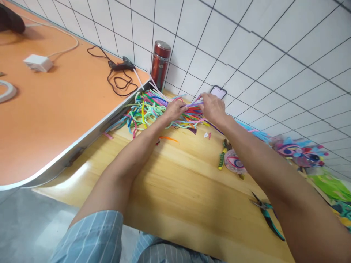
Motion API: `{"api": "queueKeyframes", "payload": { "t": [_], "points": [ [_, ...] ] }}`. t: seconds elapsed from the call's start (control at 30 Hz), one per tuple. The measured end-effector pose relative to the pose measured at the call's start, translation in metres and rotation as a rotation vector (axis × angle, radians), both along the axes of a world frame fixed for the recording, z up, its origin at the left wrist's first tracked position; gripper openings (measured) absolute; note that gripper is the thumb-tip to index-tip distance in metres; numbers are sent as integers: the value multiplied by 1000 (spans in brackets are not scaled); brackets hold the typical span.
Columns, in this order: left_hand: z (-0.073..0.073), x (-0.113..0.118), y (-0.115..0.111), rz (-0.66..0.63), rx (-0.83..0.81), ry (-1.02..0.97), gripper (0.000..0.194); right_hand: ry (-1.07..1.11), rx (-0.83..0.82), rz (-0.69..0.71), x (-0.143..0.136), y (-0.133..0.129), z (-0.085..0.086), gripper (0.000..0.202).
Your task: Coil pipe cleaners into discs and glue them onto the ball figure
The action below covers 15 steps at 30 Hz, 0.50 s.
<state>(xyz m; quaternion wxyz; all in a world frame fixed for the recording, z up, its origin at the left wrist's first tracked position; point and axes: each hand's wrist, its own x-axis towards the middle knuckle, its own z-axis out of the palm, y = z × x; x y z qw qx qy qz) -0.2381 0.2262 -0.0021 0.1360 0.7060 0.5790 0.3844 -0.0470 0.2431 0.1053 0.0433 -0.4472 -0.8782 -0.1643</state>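
Both hands reach to the back of the wooden table, over a heap of many-coloured pipe cleaners [153, 109]. My left hand [175, 110] is closed at the heap, its fingertips pinching purple pipe cleaners [193, 103]. These stretch across to my right hand [213, 108], whose thumb and fingers are closed on their other end. Under and around the hands lie red, blue, green and white pipe cleaners, some straight, some curled. An orange piece [169, 138] lies apart in front of the heap.
Behind my right hand a phone [219, 92] lies by the tiled wall. A red thermos [161, 64] stands behind the heap. Green-handled cutters [222, 157], a round eye-patterned piece [234, 162] and pliers [267, 213] lie near my right arm. The orange table [55, 120] adjoins at left, with a glue gun [123, 65].
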Motion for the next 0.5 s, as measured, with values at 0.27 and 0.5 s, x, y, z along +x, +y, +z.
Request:
{"api": "queueKeyframes", "payload": {
  "t": [0.27,0.5],
  "points": [
    [-1,1,2,22,3,53,29,-65,-54,-19,-4,-4,13,37],
    [-3,1,3,28,3,58,30,-133,-92,17,0,3,7,33]
  ]
}}
